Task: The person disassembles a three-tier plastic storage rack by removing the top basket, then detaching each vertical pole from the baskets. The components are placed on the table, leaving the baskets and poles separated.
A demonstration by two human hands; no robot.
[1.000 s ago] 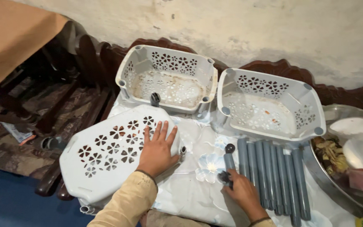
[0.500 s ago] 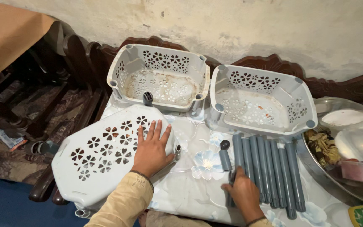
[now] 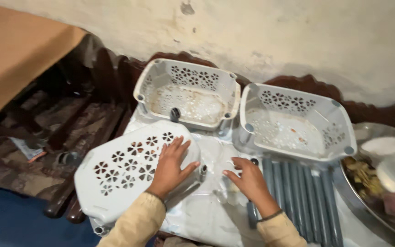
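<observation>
two upright white baskets (image 3: pixel 189 93) (image 3: pixel 296 121) | steel tray (image 3: pixel 385 183) | wooden chairs (image 3: pixel 69 114)

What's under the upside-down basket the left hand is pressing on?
The left hand lies flat on the overturned basket, which rests on the floral sheet. Its flower cut-outs show only darkness; anything beneath is covered.

A strip of bare flowered cloth on the desk (image 3: pixel 206 215) lies open between the upturned white perforated plastic basket (image 3: pixel 129 169) and the row of grey plastic tubes (image 3: pixel 302 192); two upright white baskets (image 3: pixel 186 91) wall off the far side.
</observation>
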